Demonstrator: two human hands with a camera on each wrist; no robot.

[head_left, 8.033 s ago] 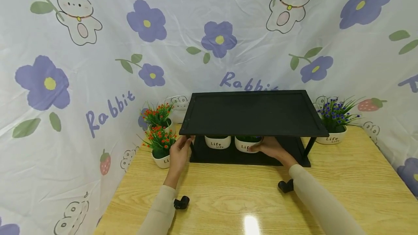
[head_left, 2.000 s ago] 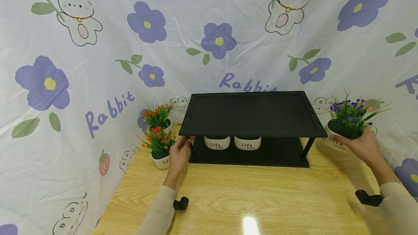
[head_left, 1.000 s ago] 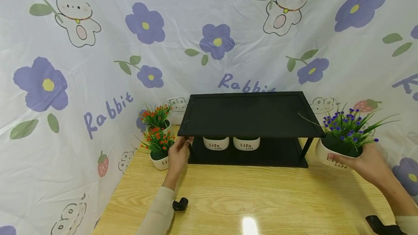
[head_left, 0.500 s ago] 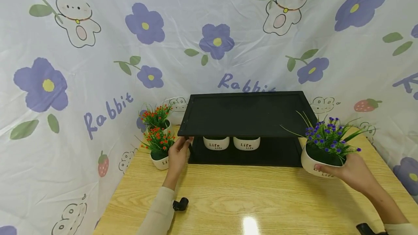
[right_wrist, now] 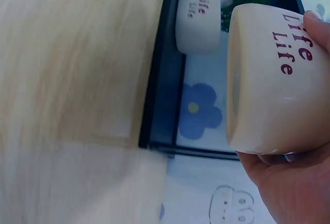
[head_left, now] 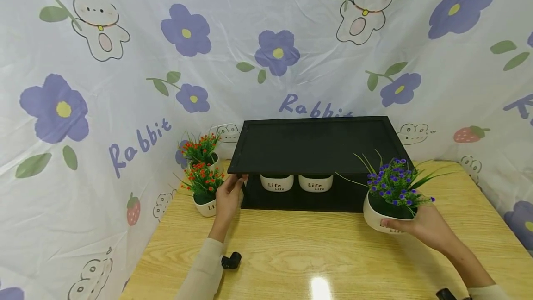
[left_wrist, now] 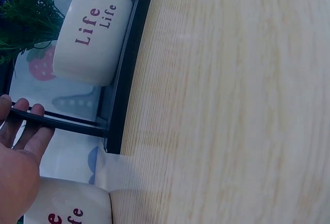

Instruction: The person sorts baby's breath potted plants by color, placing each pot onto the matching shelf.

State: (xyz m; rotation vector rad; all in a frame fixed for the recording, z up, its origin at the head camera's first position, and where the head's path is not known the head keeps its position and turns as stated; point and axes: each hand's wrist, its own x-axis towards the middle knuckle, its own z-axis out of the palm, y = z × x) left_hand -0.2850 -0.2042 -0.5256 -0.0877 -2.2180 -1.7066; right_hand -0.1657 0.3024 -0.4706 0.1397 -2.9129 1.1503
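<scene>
My right hand (head_left: 430, 227) grips a white oval flowerpot (head_left: 376, 216) with purple-blue flowers, thumb across the printed front. It is off the table, at the front right corner of the black two-tier shelf (head_left: 320, 145). In the right wrist view, fingers (right_wrist: 258, 164) wrap the pot's far side and its underside shows. My left hand (head_left: 226, 200) holds the shelf's left front post (left_wrist: 67, 125), fingers curled round it. Two white "Life" flowerpots, the left one (head_left: 276, 183) and the right one (head_left: 315, 184), stand on the lower tier; the upper board hides their plants from above.
Two flowerpots with red-orange flowers, the front one (head_left: 205, 207) and the back one (head_left: 201, 149), stand left of the shelf, close to my left hand. The wooden table (head_left: 291, 253) stretches in front. A printed cloth (head_left: 233, 3) hangs behind.
Eight seconds ago my right hand was at the right pot on the lower tier. Since then it has lifted the purple-flowered pot from the right side and carried it left and forward. My left hand stays put.
</scene>
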